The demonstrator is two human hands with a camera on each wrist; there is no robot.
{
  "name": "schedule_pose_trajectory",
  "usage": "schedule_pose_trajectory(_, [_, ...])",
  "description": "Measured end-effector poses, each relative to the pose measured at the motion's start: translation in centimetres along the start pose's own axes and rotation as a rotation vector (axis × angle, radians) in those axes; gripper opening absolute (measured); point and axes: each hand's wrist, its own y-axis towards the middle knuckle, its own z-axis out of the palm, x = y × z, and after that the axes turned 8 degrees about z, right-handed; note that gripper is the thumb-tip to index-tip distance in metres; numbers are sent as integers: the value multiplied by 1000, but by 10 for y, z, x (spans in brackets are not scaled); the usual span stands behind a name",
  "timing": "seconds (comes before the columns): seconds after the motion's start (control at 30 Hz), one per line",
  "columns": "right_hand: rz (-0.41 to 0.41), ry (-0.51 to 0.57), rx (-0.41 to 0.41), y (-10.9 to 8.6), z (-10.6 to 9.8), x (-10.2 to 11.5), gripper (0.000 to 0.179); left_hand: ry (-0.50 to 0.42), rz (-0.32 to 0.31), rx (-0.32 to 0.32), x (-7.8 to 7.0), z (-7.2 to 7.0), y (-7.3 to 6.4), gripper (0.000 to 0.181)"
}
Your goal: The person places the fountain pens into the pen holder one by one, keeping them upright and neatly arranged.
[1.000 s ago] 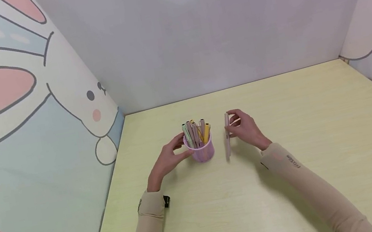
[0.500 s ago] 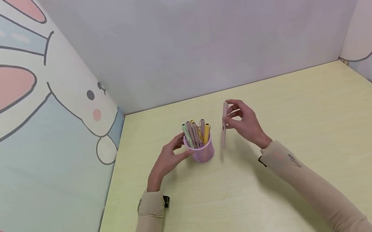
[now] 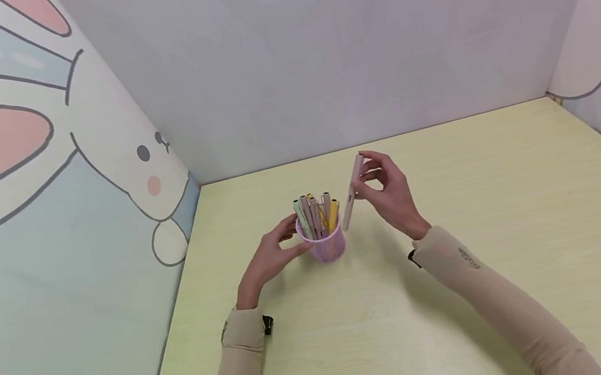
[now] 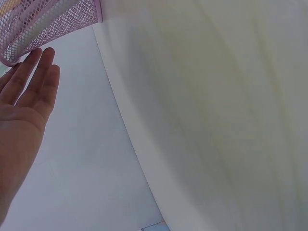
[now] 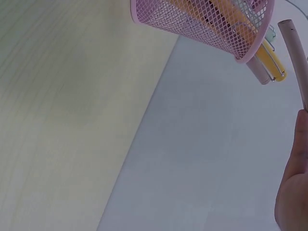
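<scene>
A pink mesh pen holder (image 3: 328, 249) stands upright on the table, with several capped pens in it: mint green, greyish pink and yellow (image 3: 333, 214). My left hand (image 3: 270, 260) holds the holder from its left side, thumb at the front and fingers behind. The left wrist view shows those fingers (image 4: 37, 79) against the mesh. Just right of the holder, my right hand (image 3: 394, 194) pinches a pale pink pen (image 3: 349, 204) near its upper part. The pen is tilted, its lower end close to the holder's rim (image 5: 262, 38) but apart from it.
The pale yellow wooden table (image 3: 506, 191) stretches away on both sides. A grey wall (image 3: 348, 45) rises along its back edge. On the left stands a wall (image 3: 39, 280) painted with a rabbit, and another painted wall is at the right.
My right hand has raised the pen off the table and moved it left toward the holder, its lower end swinging left. The left hand and the holder have stayed in place.
</scene>
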Motion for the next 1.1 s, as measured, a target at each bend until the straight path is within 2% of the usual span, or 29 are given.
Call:
schedule_pose_trajectory(0.17, [-48,27,-3,0,9,1,54,-5,1,5,-1,-1,-1,74])
schedule_pose_trajectory(0.37, [-70,50,0,0,16,2,54,-8,16,1,0,-1,-1,75])
schedule_pose_trajectory(0.7, [-72,24,12,-2,23,0,57,-10,18,1,0,-2,-2,74])
schedule_pose_trajectory(0.93, [-56,11,40,-12,34,21,53,-14,28,-6,1,-2,-3,74])
schedule_pose_trajectory(1.1, [-40,-26,79,-15,38,22,53,-17,50,-8,3,-3,-4,72])
